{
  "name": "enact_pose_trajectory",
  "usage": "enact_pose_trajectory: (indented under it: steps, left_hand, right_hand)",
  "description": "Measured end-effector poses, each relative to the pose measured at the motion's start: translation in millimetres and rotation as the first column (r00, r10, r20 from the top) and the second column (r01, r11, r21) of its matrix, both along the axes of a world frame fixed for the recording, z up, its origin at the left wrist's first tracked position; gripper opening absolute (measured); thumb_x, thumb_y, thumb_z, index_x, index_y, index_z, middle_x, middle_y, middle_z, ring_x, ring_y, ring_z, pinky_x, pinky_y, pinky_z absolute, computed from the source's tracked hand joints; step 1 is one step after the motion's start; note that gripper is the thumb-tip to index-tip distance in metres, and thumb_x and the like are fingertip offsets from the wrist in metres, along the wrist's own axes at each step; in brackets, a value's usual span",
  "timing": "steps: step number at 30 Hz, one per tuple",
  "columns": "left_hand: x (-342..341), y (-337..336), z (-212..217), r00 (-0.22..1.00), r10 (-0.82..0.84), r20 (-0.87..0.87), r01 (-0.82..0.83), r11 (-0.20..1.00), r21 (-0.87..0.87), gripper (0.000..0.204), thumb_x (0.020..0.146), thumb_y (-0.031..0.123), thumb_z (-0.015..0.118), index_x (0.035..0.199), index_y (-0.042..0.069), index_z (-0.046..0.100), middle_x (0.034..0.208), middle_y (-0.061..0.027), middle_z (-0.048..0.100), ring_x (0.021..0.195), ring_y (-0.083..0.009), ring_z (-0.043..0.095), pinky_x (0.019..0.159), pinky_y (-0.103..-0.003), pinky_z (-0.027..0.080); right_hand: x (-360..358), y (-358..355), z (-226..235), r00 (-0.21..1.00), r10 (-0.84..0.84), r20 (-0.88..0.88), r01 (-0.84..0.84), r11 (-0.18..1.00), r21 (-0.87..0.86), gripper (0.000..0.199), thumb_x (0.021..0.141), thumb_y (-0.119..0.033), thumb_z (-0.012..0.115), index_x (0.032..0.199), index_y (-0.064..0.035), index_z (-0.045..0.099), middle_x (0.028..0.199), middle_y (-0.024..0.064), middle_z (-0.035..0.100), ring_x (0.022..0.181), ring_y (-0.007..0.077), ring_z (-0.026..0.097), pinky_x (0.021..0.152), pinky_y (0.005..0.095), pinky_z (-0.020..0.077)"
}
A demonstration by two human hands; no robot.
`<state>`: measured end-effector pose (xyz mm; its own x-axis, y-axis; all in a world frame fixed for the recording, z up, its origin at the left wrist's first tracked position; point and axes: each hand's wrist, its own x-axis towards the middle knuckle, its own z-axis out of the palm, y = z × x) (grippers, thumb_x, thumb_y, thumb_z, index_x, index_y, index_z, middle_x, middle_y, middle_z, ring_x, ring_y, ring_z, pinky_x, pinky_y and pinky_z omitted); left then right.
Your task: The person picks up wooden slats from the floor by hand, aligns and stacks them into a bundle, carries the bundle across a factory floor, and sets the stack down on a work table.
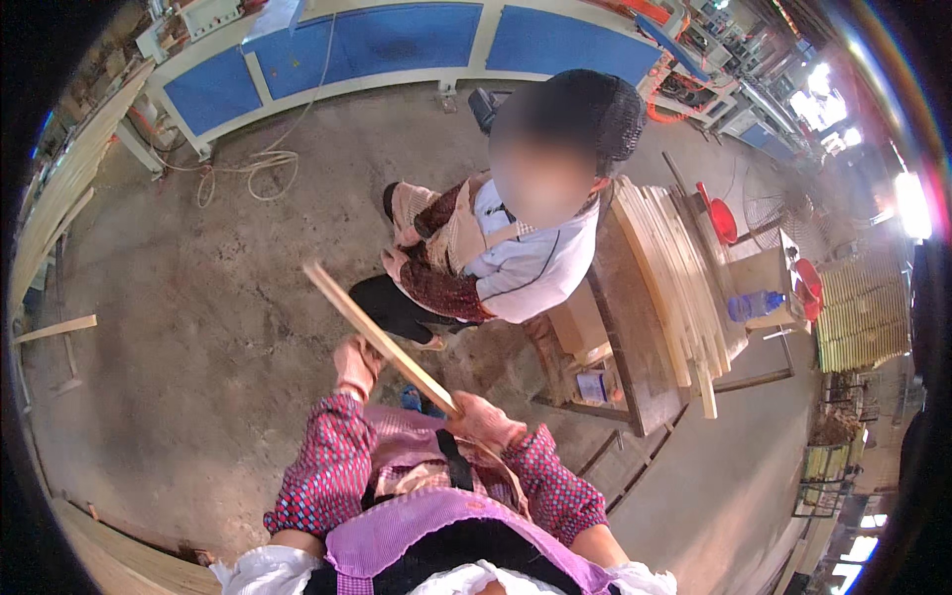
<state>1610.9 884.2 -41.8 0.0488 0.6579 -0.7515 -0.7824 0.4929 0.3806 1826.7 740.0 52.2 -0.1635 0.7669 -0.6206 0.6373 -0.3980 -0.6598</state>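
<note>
A long, narrow wooden strip [382,339] slants across in front of my body, its far end up to the left and its near end at my right hand. My left hand [357,367] is closed around it near its middle, in a pale glove. My right hand [486,421], gloved as well, grips the near end, with the fingers wrapped over it. Patterned sleeves cover both my forearms. Beyond the strip stands a co-worker [535,238] in a white shirt and apron, hands held together at the front, apart from the strip.
On the right, a table [635,367] bears a stack of wooden strips [669,278]. Near it are a blue plastic bottle [756,304] and a red basin [722,220]. A blue and white machine [367,50] runs along the back, with a loose hose [273,174] on the floor. More timber [74,188] stands at the left.
</note>
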Motion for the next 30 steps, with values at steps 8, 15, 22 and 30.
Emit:
enact_pose_trajectory:
  steps: [8,15,22,30]
  left_hand:
    - [-127,-181,-129,-0.524,-0.245,-0.816,0.79,0.218,-0.573,0.016,0.077,0.018,0.061,0.079,0.004,0.068,0.082,-0.0196,0.065,0.079,-0.0388,0.063,0.07,-0.046,0.052]
    - [-150,-203,-167,-0.259,-0.502,-0.826,0.809,0.355,-0.469,0.02,0.078,0.024,0.059,0.077,0.005,0.066,0.082,-0.0217,0.065,0.079,-0.0355,0.065,0.066,-0.045,0.051]
    - [-141,-125,-157,0.039,-0.405,-0.913,0.869,0.465,-0.169,0.011,0.087,0.014,0.054,0.077,0.012,0.059,0.062,-0.0032,0.055,0.058,-0.0165,0.057,0.052,-0.029,0.046]
    - [-122,-27,-125,0.561,-0.693,-0.453,0.743,0.663,-0.093,0.012,0.087,0.017,0.058,0.076,0.014,0.054,0.063,-0.0006,0.053,0.051,-0.0155,0.052,0.044,-0.03,0.042]
  right_hand:
    - [58,-108,-54,0.974,0.142,0.175,-0.077,0.94,-0.333,0.044,0.084,-0.043,0.058,0.102,-0.004,0.067,0.102,0.0236,0.065,0.102,0.0331,0.063,0.082,0.0434,0.0497]
    - [125,-219,-210,0.93,-0.014,0.367,0.159,0.916,-0.368,0.047,0.08,-0.047,0.062,0.104,-0.0072,0.068,0.095,0.0169,0.068,0.091,0.0303,0.066,0.078,0.0409,0.051]
    - [125,-157,-174,0.81,-0.305,0.501,0.504,0.799,-0.328,0.048,0.075,-0.041,0.071,0.102,-0.0016,0.068,0.087,0.0161,0.068,0.084,0.0267,0.066,0.073,0.0385,0.0518]
    - [64,-85,-153,0.755,-0.232,0.614,0.458,0.856,-0.24,0.059,0.075,-0.047,0.069,0.102,0.0056,0.065,0.101,0.0264,0.065,0.102,0.0348,0.062,0.086,0.0407,0.0498]
